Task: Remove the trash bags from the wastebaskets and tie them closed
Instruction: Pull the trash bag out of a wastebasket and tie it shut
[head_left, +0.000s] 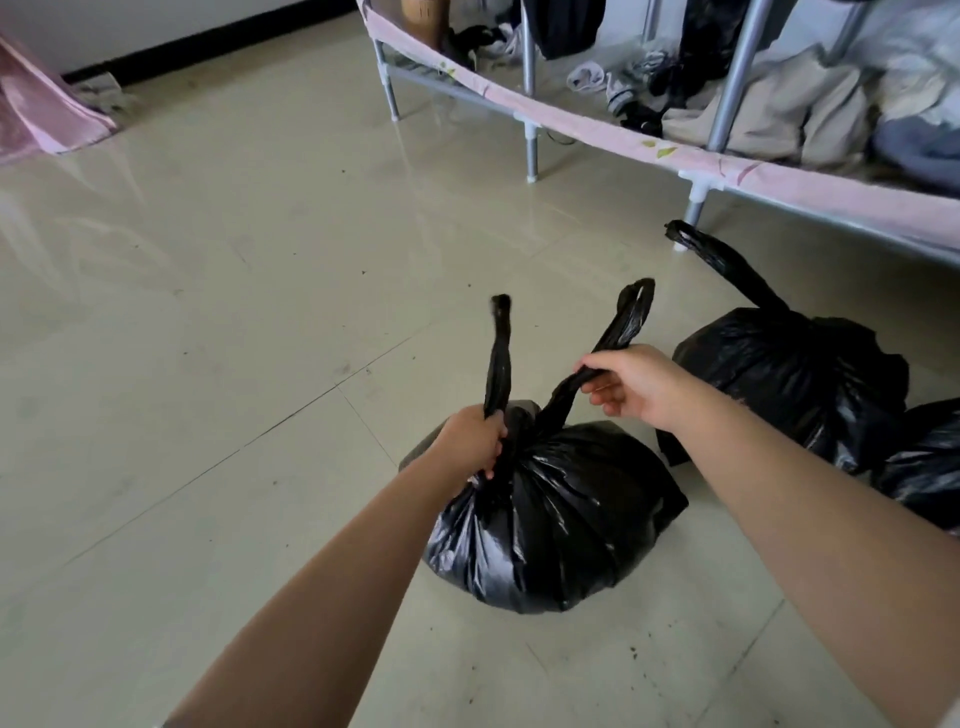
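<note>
Glossy pale tile floor, dark specks scattered on it, black skirting along the far wall. Metal-frame rack with pink fabric edging runs across the top right, loose clothes piled on its bottom shelf. Pink cloth hangs in at far left.

Black trash bag sits on the floor dead centre, full, neck gathered, both handle strips sticking up from the bunch.

My left hand is fisted tight around the base of the left handle strip, right at the gathered neck; the strip rises straight up out of the top of my fist, loose end free above. Bag body hangs directly below and slightly right of that grip.

My right hand pinches the right handle strip partway along, thumb and fingers closed on it, pulled up and to the right of the neck. Loop end pokes out beyond my fingers. The stretch between this grip and the neck looks taut.

No finished knot visible; neck partly hidden behind my left fist, can't tell if the strips are crossed there.

Second black bag on the floor just right of the first, behind my right wrist, one handle pointing up toward a rack leg. Third black bag at the right edge, touching the second
</note>
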